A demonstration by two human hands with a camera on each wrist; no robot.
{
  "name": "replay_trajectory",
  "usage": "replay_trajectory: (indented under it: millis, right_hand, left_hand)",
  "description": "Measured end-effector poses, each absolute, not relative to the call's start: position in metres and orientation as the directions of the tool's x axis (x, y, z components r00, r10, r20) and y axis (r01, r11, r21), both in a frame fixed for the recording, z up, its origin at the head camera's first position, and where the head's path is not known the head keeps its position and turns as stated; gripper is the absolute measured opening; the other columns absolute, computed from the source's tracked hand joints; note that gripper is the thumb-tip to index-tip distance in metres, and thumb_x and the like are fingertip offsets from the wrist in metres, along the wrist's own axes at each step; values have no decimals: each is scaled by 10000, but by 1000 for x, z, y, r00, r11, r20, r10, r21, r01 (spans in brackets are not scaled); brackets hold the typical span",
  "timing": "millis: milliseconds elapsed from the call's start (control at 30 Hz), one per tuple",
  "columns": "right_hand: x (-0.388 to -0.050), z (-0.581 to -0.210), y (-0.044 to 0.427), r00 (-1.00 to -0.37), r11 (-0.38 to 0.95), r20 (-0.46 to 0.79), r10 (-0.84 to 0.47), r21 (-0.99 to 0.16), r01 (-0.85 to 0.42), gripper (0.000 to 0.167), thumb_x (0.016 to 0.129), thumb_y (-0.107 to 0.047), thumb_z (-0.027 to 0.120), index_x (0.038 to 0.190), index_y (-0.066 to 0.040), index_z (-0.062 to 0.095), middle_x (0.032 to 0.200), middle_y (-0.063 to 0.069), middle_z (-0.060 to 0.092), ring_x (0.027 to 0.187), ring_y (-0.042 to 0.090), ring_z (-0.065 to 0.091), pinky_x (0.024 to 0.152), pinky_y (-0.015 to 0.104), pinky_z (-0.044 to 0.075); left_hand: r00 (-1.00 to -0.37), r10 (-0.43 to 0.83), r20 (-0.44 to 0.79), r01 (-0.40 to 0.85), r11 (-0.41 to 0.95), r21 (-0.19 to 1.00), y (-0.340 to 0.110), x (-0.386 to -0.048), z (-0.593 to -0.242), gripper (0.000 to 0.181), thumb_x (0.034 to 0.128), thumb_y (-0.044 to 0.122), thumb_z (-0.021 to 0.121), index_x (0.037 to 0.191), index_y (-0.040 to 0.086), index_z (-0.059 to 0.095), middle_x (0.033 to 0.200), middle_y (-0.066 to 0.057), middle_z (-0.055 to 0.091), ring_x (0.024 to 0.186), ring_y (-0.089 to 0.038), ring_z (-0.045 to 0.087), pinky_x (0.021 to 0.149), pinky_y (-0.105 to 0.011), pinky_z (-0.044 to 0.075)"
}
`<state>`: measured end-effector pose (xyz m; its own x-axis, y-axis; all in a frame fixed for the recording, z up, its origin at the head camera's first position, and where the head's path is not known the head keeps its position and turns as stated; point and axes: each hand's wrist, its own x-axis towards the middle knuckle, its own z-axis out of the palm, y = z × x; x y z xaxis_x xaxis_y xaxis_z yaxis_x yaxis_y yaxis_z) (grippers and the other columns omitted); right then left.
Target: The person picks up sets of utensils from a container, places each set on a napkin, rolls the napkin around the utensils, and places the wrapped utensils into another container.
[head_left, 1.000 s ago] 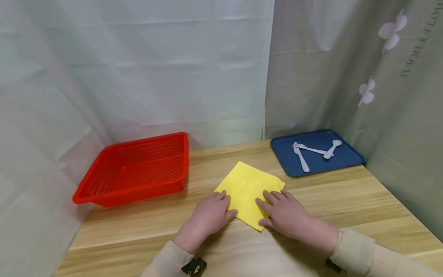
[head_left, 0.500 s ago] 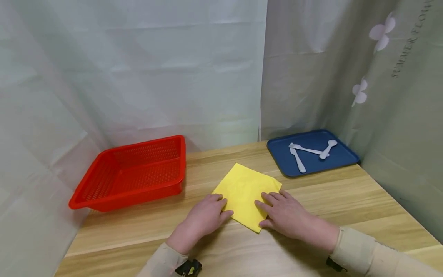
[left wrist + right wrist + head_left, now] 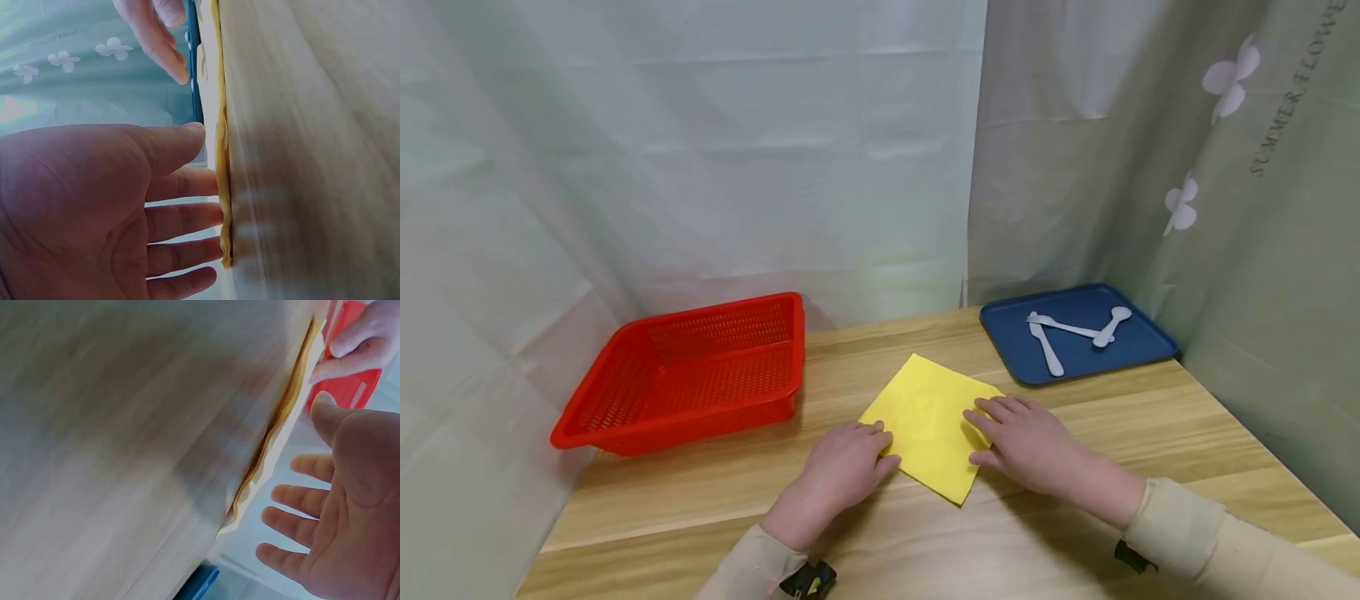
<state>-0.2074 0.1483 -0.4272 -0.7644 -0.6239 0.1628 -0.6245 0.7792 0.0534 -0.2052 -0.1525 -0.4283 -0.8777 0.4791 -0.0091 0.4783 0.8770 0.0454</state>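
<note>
A folded yellow cloth (image 3: 928, 417) lies flat on the wooden table, turned so one corner points away from me. My left hand (image 3: 844, 471) rests its fingertips on the cloth's left edge, with the fingers fairly straight, as the left wrist view shows. Over the right corner is my right hand (image 3: 1033, 446). In the right wrist view its fingers (image 3: 297, 499) are spread and slightly raised, apart from the cloth's layered edge (image 3: 275, 444). Neither hand grips anything.
A red plastic basket (image 3: 681, 429) stands at the back left. At the back right, a blue tray (image 3: 1078, 358) carries a white knife (image 3: 1048, 350), fork (image 3: 1067, 325) and spoon (image 3: 1112, 325). Pale curtains (image 3: 820, 167) hang behind and beside the table.
My right hand has lifted slightly off the cloth and shifted a little to the right. The left hand and the cloth stay nearly in place; the view has shifted slightly.
</note>
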Motion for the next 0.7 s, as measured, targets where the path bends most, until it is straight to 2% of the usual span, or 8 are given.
replay_trajectory:
  millis: [267,500,700]
  right_hand:
    - [-222,-426,161,-786,812,223,-577,55,-580,629,1045,-459,752,1499,-35,655,1515,223,632,1384,437,607,1152,609,491]
    - [-237,-424,176,-803,846,282,-525,70,-528,622,1037,-433,772,1487,-19,660,1513,244,630,1373,451,614,1123,634,510]
    - [-250,-423,187,-849,884,254,-464,68,-463,646,1063,-446,729,1539,-22,620,1596,243,561,1448,461,551,1156,653,476]
  left_hand:
    - [-876,481,21,482,876,30,-153,-201,-428,379,1068,362,732,1328,94,794,1421,-137,712,1325,-336,669,1169,-501,505]
    - [-872,489,33,490,871,29,-152,-202,-430,383,1071,352,728,1323,71,792,1405,-146,725,1325,-338,673,1184,-498,491]
    - [-856,511,71,512,859,-2,-152,-201,-433,357,1068,345,733,1291,74,799,1360,-144,744,1287,-336,694,1154,-513,513]
